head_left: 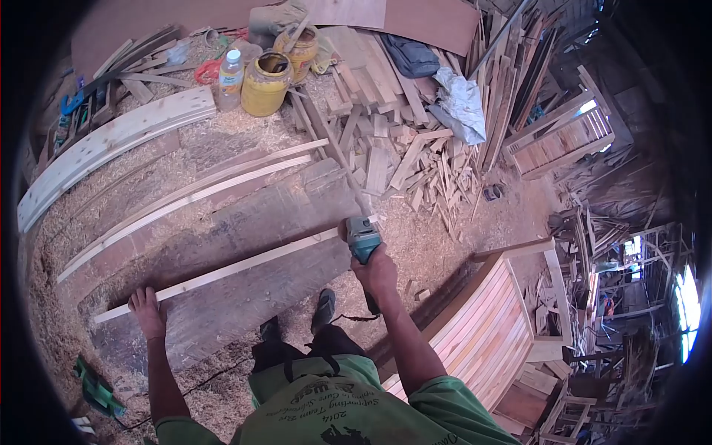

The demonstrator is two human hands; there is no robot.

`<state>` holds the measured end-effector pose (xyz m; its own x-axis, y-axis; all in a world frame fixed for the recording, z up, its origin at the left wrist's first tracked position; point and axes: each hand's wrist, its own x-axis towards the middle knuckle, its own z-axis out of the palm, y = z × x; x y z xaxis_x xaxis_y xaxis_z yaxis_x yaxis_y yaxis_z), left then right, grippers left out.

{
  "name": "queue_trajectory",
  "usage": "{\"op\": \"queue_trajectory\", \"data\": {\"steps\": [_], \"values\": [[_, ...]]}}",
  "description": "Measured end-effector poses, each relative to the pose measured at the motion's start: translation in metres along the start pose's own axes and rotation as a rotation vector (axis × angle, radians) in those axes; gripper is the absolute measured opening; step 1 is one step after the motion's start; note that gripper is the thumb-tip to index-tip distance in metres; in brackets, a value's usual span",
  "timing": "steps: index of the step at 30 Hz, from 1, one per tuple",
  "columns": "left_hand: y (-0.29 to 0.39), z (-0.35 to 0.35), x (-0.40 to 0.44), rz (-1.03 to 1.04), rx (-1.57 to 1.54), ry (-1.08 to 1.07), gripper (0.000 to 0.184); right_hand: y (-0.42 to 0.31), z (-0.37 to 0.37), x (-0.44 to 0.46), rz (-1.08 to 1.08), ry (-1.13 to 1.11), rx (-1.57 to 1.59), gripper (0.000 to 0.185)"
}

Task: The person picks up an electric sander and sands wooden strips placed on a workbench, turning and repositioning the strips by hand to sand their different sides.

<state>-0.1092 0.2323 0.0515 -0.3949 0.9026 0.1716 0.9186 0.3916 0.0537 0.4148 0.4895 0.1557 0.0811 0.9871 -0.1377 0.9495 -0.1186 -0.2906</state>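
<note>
A long, pale wooden strip [245,267] lies slantwise across the dark, worn workbench board [267,308]. Near its left end, my left hand [148,311] grips the strip, fingers over its edge. My right hand [377,274] is wrapped around the body of a teal and grey angle grinder [363,236]. The grinder's head is at the strip's right end; whether its disc touches the wood cannot be made out. A dark cord hangs below the tool.
Two thin strips [193,194] and thick pale planks [119,133] lie beyond the board. A yellow jar [265,85] and a bottle [231,80] stand behind. Offcuts [430,174] are heaped right of them. A slatted wooden panel [475,326] is at right, a green power tool [98,389] lower left.
</note>
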Motion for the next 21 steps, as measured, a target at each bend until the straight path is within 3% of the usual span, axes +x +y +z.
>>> {"op": "queue_trajectory", "data": {"steps": [9, 14, 18, 21], "values": [[-0.012, 0.016, -0.010, 0.018, 0.050, 0.038, 0.058, 0.038, -0.030, 0.040, 0.106, -0.009, 0.007, 0.066], [-0.017, 0.024, -0.012, -0.040, 0.085, 0.008, 0.067, 0.095, -0.034, 0.073, 0.208, 0.043, -0.008, 0.061], [0.012, -0.032, 0.018, -0.150, -0.114, -0.434, 0.073, 0.134, -0.035, 0.038, 0.235, -0.030, 0.183, 0.066], [0.040, -0.043, 0.030, -0.112, -0.370, -0.687, 0.086, 0.144, -0.033, -0.011, 0.342, -0.149, 0.289, 0.067]]}}
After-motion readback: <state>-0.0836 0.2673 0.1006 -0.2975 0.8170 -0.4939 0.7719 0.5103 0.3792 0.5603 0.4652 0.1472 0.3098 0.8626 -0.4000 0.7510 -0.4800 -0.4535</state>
